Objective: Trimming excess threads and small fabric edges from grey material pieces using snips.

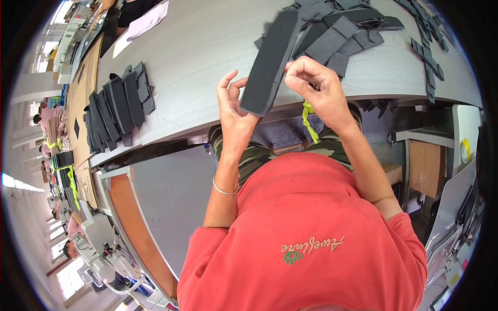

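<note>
A long dark grey fabric strip is held up at a slant over the table's near edge. My left hand grips its lower end, with a couple of fingers raised beside it. Close to the strip's right edge, my right hand is closed in a pinch. Something small and dark shows among its curled fingers, too hidden to name. Behind the strip lies a loose heap of similar dark grey pieces. Farther left on the table, several strips lie in an overlapping row.
The pale table curves around in front of me. More dark pieces lie at its far right, and pink and white sheets at the back left. A cardboard box sits under the right side. Sewing machines and other people are at left.
</note>
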A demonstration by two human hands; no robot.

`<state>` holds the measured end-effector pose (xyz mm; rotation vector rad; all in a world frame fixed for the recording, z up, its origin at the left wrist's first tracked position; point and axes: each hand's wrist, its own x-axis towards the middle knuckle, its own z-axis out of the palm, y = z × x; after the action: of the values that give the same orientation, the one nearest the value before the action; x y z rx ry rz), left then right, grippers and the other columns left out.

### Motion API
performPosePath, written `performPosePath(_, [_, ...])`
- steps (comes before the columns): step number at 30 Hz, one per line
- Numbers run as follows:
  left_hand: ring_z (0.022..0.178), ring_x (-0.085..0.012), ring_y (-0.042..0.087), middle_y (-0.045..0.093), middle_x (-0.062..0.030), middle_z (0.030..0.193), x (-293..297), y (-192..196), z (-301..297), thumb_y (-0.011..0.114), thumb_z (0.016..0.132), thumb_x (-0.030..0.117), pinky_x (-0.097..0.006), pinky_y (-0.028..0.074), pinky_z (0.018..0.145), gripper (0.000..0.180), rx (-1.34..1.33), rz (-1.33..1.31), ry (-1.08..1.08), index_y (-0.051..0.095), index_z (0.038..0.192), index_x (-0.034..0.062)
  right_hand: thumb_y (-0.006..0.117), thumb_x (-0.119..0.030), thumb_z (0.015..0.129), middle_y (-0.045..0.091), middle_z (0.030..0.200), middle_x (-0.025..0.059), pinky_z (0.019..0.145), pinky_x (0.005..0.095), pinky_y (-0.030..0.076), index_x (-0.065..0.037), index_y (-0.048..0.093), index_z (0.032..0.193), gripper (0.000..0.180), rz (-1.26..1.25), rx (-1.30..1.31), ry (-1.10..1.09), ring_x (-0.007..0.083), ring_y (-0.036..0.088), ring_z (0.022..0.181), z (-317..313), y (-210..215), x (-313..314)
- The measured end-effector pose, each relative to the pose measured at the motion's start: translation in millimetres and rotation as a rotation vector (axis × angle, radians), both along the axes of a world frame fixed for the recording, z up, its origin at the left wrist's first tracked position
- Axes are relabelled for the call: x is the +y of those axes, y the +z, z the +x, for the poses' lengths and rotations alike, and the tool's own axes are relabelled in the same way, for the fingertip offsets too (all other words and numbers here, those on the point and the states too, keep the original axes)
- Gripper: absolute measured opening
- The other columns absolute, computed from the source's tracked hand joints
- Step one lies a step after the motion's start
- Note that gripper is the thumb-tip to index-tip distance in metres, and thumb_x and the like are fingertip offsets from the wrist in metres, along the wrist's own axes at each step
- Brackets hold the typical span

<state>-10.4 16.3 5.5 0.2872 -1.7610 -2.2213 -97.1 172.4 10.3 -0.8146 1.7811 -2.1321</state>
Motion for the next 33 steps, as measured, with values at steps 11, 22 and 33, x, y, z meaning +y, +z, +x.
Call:
performPosePath(11, [0.088, -0.0096, 0.053, 0.057, -0.0020, 0.106, -27, -12, 4, 0.049, 0.082, -0.005, -0.023, 0.045, 0.079, 0.043, -0.165, -0.051, -0.330, 0.056, 0.124, -0.0015, 0.061, 0.003, 0.077, 0.064, 0.086, 0.0051, 0.066, 0.0243, 0.045, -0.002, 0.046, 0.077, 0.017, 0.206, 0.085, -0.019, 0.0086, 0.053, 0.072, 0, 4, 7])
performPosePath(22, [0.087, -0.0158, 0.060, 0.063, -0.0107, 0.102, -46, -13, -21, 0.054, 0.095, 0.021, -0.030, 0.050, 0.079, 0.041, -0.235, 0.261, -0.271, 0.053, 0.122, -0.0098, 0.062, 0.006, 0.064, 0.058, 0.075, 0.0037, 0.057, 0.0298, 0.046, -0.004, 0.049, 0.078, 0.022, 0.305, 0.451, 0.033, 0.0219, 0.057, 0.065, 4, -5, 7])
performPosePath(33, [0.084, -0.0139, 0.060, 0.061, -0.0082, 0.097, -28, -26, -18, 0.067, 0.090, 0.020, -0.027, 0.051, 0.075, 0.054, -0.363, 0.393, -0.283, 0.045, 0.129, -0.0089, 0.061, 0.006, 0.063, 0.061, 0.075, 0.0034, 0.049, 0.0314, 0.044, -0.006, 0.052, 0.079, 0.023, 0.424, 0.569, 0.014, 0.0223, 0.059, 0.060, 9, -12, 4])
